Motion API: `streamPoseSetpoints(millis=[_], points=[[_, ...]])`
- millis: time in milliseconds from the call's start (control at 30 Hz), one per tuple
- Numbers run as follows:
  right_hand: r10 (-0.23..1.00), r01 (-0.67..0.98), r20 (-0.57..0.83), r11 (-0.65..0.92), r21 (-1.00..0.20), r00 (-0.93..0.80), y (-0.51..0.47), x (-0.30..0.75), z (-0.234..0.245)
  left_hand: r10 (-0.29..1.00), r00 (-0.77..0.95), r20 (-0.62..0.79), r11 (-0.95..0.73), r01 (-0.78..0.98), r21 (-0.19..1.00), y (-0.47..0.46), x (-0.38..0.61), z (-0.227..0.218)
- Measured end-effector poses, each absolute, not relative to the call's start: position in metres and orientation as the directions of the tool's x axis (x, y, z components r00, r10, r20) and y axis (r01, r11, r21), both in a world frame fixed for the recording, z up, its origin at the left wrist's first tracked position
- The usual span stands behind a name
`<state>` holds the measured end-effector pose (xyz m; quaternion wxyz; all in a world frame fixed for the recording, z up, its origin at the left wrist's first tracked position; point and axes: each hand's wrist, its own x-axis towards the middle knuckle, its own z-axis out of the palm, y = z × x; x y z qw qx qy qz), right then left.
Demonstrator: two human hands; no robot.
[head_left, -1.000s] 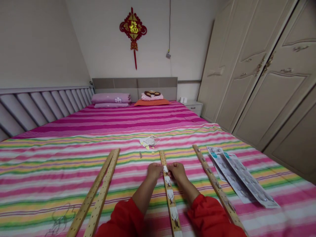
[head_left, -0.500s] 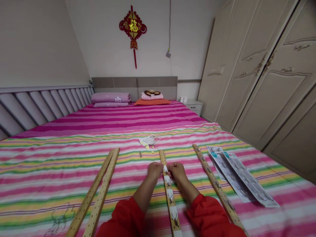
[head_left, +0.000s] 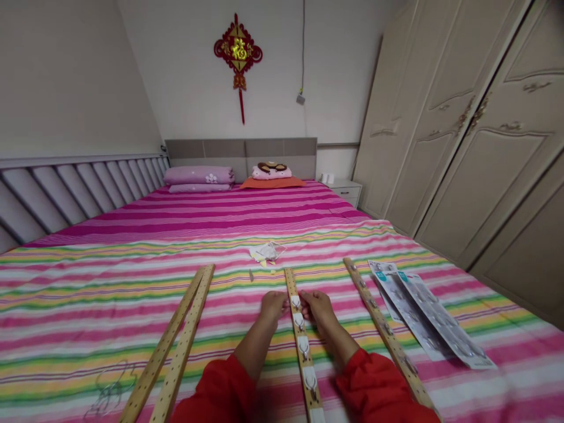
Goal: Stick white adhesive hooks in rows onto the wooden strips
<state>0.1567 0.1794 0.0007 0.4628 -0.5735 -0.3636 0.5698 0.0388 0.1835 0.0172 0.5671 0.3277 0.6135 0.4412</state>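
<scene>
A wooden strip (head_left: 292, 285) with a row of small holes lies lengthwise in front of me, with several white-backed metal hooks (head_left: 304, 345) along its face. My left hand (head_left: 274, 304) is just left of the farthest white hook (head_left: 295, 302), fingers partly curled and apart, with nothing seen in them. On the other side, my right hand (head_left: 318, 305) rests close to the strip's right edge, its thumb and fingers loosely parted. The hook between the hands sits flat on the wood.
Right of me lie another strip with metal hooks (head_left: 381, 320) and blister packs of hooks (head_left: 429, 308). Two bare perforated strips (head_left: 187, 338) lie left, beside clear packaging (head_left: 110, 388). Paper scraps (head_left: 267, 252) are farther up the striped bedsheet (head_left: 238, 376). A wardrobe (head_left: 462, 158) stands at right.
Both hands have drawn slightly apart, away from the farthest hook, and their fingers have come off its sides. The hook stays on the strip.
</scene>
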Motion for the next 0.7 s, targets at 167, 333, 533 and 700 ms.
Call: streamPoseSetpoints(millis=[167, 333, 533, 700], points=[[0.964, -0.170, -0.207, -0.178, -0.969, 0.167, 0.155, 0.167, 0.011, 0.917, -0.129, -0.377, 0.353, -0.173, 0.919, 0.161, 0.028, 0.026], [0.964, -0.225, -0.143, -0.091, -0.970, 0.226, 0.110, 0.176, 0.013, 0.925, -0.153, -0.347, 0.314, -0.205, 0.927, 0.109, 0.016, 0.027], [0.955, -0.237, -0.115, -0.049, -0.970, 0.274, 0.037, 0.187, 0.002, 0.929, -0.144, -0.340, 0.312, -0.185, 0.932, 0.039, 0.009, 0.013], [0.921, -0.213, -0.189, -0.120, -0.970, 0.339, -0.026, 0.193, -0.031, 0.923, -0.132, -0.360, 0.344, -0.131, 0.930, 0.003, 0.004, 0.003]])
